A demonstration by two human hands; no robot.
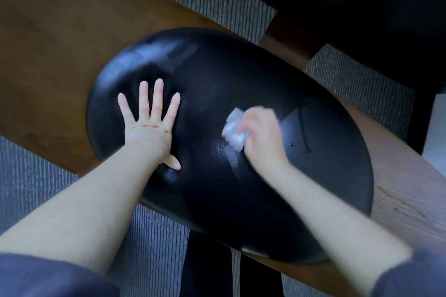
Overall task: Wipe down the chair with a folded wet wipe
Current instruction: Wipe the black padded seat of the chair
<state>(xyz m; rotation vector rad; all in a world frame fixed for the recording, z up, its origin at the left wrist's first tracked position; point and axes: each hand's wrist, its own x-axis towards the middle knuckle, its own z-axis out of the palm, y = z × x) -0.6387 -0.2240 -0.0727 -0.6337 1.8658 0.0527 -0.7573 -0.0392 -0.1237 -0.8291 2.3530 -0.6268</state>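
One white wipe (pixel 234 130), blurred, on black chair seat (pixel 229 75), right of centre | right hand (pixel 263 132) fingers curled round wipe | left hand (pixel 150 123) flat on seat, fingers spread | brown wood (pixel 48 43) beside seat | grey ribbed carpet (pixel 31 176) | two hands

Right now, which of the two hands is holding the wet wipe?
The right hand, gripping the folded wet wipe against the black chair seat; the left hand lies flat, fingers spread, empty.
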